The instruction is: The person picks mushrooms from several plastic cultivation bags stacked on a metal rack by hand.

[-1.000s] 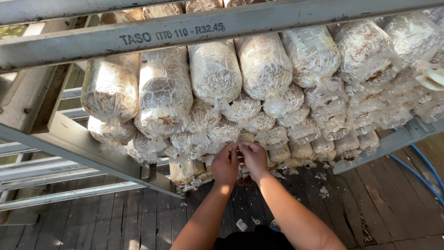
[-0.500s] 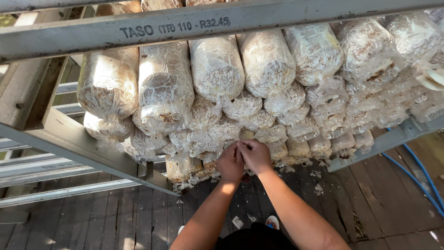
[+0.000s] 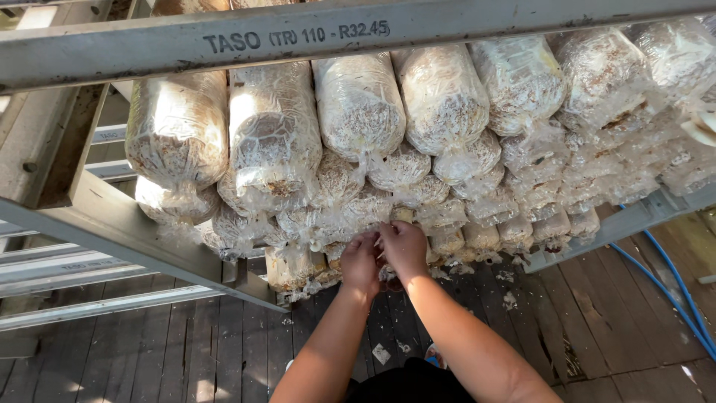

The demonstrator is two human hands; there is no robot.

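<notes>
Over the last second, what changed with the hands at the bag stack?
Little. Both hands stayed together at the same low plastic bag; the left hand and right hand shifted slightly, fingers working its opening. Whether anything was gripped or released cannot be told. The stacked bags, metal rack and blue hose stayed put.

There is one view only, from a camera worn on the person's head. It looks steeply down and forward along the face of a stack of plastic-wrapped bags (image 3: 358, 104), so the upper bags sit close and large while the lower rows shrink toward the wooden floor (image 3: 224, 351). A grey metal beam (image 3: 298, 37) crosses the top of the frame very near the lens. Both forearms rise from the bottom edge, with the left hand (image 3: 361, 263) and right hand (image 3: 403, 246) near the centre, at arm's length. A blue hose (image 3: 675, 287) lies at the right edge.
</notes>
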